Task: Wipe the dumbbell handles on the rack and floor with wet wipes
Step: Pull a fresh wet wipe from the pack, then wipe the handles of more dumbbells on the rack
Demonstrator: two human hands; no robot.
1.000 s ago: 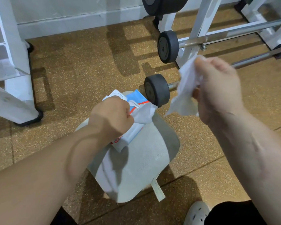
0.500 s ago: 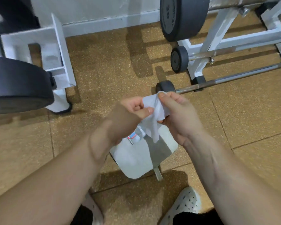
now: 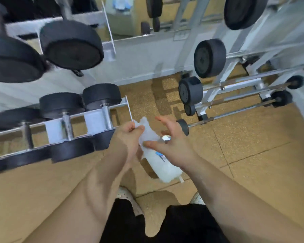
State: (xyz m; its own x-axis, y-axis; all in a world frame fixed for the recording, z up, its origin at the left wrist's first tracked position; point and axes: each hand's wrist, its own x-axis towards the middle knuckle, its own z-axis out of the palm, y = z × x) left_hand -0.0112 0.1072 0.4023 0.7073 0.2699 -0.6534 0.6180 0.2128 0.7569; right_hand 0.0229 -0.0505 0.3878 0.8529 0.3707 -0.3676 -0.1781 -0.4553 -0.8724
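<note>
Left hand [image 3: 130,136] pinches wet wipe [image 3: 146,131]; right hand [image 3: 174,144] spread beside it; wipes pack [image 3: 159,155] label blurred, unreadable.

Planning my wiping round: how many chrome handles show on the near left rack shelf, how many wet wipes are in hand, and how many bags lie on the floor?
Chrome handles: 3
Wet wipe: 1
Floor bag: 1
Total: 5
</note>
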